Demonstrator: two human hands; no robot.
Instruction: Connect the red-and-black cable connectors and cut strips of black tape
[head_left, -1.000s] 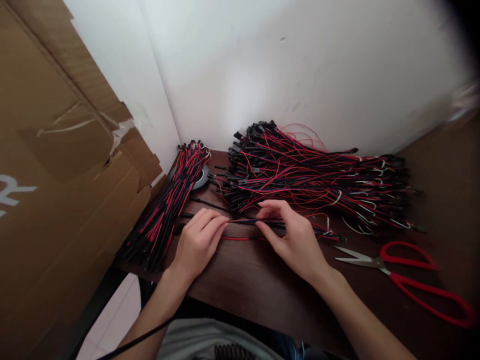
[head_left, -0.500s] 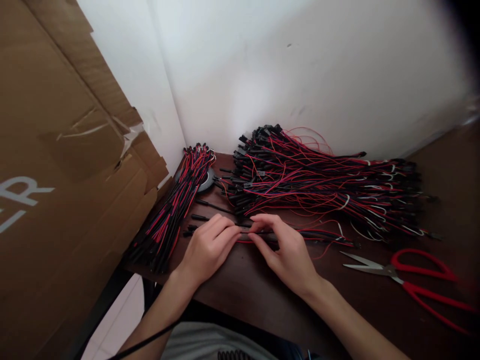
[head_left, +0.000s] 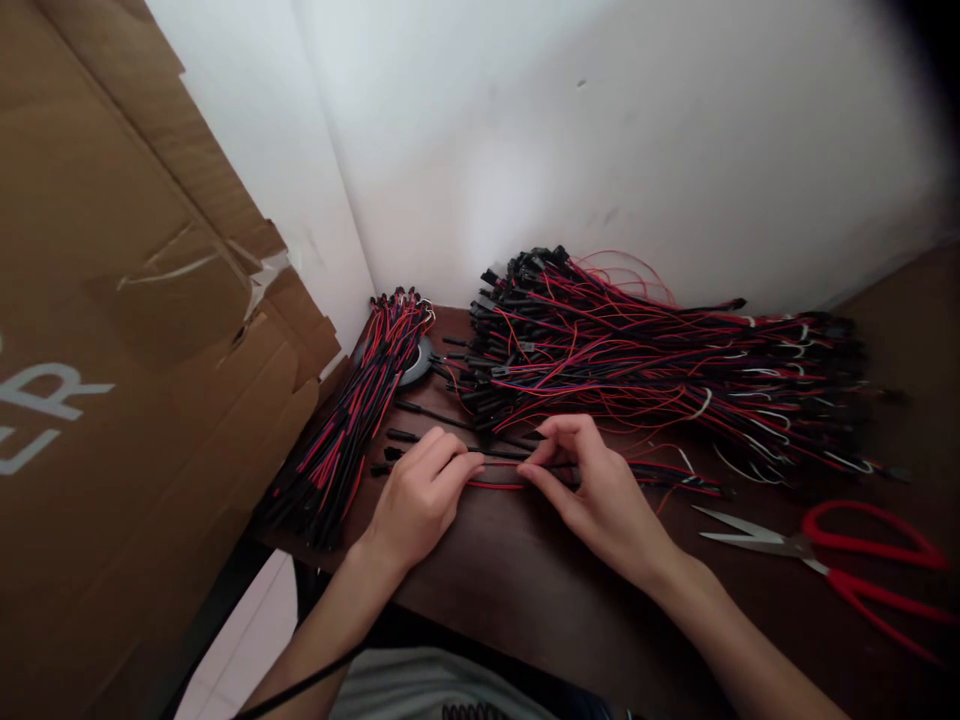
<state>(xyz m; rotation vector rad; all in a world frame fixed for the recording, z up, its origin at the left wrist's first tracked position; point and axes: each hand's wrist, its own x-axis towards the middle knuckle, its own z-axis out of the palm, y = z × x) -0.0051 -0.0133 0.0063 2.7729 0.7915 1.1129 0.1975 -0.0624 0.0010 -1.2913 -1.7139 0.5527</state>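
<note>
Both hands pinch a thin red and black wire cable (head_left: 501, 464) lying low over the dark table. My left hand (head_left: 427, 490) is closed on its left part, thumb against fingers. A short way to the right, my right hand (head_left: 592, 485) grips the same cable between thumb and fingertips. The wire runs bare between the two pinches. Black connector ends (head_left: 390, 455) stick out left of my left hand. Beyond my right hand lie more red and black wires (head_left: 675, 478), partly hidden by the fingers.
A large heap of bundled red and black cables (head_left: 630, 350) lies against the wall. Another bundle (head_left: 352, 420) rests at the left, beside a roll of tape (head_left: 416, 362). Red-handled scissors (head_left: 806, 550) lie part open at the right. A cardboard box (head_left: 150, 350) stands on the left.
My right hand has slid to the right along the cable, widening the gap between the hands. My left hand has stayed nearly in place. The view has shifted slightly.
</note>
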